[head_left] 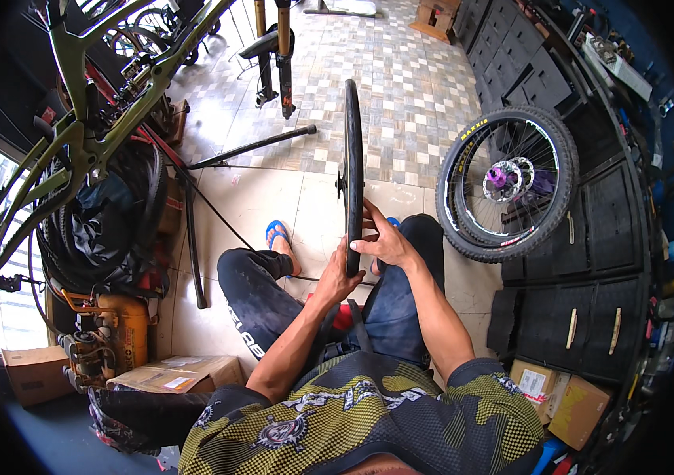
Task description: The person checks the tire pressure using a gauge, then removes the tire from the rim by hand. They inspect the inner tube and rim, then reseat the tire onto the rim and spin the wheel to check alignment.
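Observation:
A bicycle wheel with a black tyre [355, 150] stands upright in front of me between my knees, seen almost edge-on. Its hub pokes out on the left side. My left hand [335, 275] grips the near, lower part of the tyre from the left, with its fingers curled around it. From the right, my right hand [388, 239] presses its thumb on the tyre, its fingers reaching behind the rim. The wheel hides part of both hands' fingers.
To the right, wheels with knobby tyres [565, 178] lean against black drawers [582, 229]. An olive bicycle frame [93, 146] hangs at left above a stand leg [254, 147]. A yellow air compressor [125, 332] and a cardboard box [182, 374] sit at lower left.

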### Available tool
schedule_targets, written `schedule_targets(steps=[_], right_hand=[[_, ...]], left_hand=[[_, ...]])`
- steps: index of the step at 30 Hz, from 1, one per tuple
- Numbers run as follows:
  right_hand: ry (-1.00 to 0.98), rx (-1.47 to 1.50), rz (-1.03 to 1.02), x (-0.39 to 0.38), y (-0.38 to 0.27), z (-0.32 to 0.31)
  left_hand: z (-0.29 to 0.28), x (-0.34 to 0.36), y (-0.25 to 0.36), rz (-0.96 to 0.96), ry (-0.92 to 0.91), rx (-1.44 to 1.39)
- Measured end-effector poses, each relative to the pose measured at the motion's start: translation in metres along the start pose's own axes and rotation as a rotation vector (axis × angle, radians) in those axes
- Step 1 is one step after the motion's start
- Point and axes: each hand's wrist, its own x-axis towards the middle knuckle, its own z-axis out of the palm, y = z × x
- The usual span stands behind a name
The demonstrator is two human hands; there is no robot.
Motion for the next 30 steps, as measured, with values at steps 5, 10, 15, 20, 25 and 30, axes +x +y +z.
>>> schedule_targets(steps=[5,10,15,20,25,30], right_hand=[[-0.013,0.001,0.002,-0.001,0.000,0.000],[-0.006,0.014,-0.005,-0.004,0.003,0.000],[-0.011,0.015,-0.005,-0.007,0.009,-0.003],[-0.018,0.016,0.001,-0.008,0.007,-0.004],[-0.008,0.014,0.011,-0.008,0.011,-0.004],[-0.017,0.023,0.000,-0.008,0.009,-0.004]], left_hand=[[0.002,-0.001,-0.002,0.026,0.022,0.004],[-0.002,-0.001,0.005,-0.021,-0.032,-0.007],[-0.003,-0.002,0.009,-0.061,-0.048,-0.018],[0.003,-0.003,-0.003,0.074,0.023,0.081],[0.002,-0.002,-0.002,0.019,-0.016,0.060],[0.000,-0.002,0.004,-0.027,-0.030,0.014]])
